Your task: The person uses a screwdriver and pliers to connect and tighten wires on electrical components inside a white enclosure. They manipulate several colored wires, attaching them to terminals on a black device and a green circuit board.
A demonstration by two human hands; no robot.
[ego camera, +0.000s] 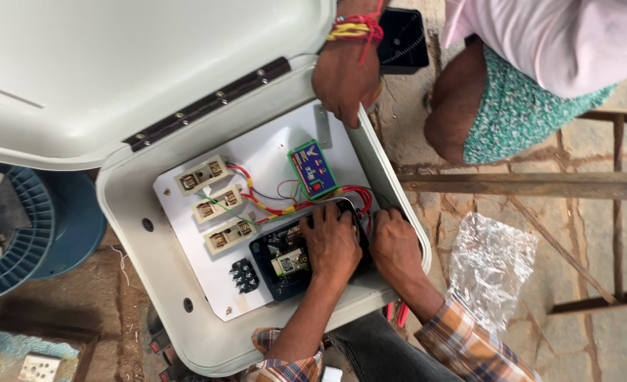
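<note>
An open grey enclosure box (126,237) lies on the ground with its lid (115,64) swung back. On its white mounting plate (271,152) are three beige fuse holders (201,175), a small green and blue circuit board (312,168), red, yellow and green wires (278,207), and a black contactor (281,265). My left hand (332,240) rests on top of the black contactor, gripping it. My right hand (396,244) presses at the contactor's right side, against the box wall. Another person's hand (343,78), with red and yellow threads on the wrist, holds the box's top rim.
The other person crouches at upper right in a pale shirt (561,42). A crumpled clear plastic bag (489,265) lies right of the box. Rusty metal bars (540,185) cross the stone floor. A blue cable spool (37,226) sits at the left.
</note>
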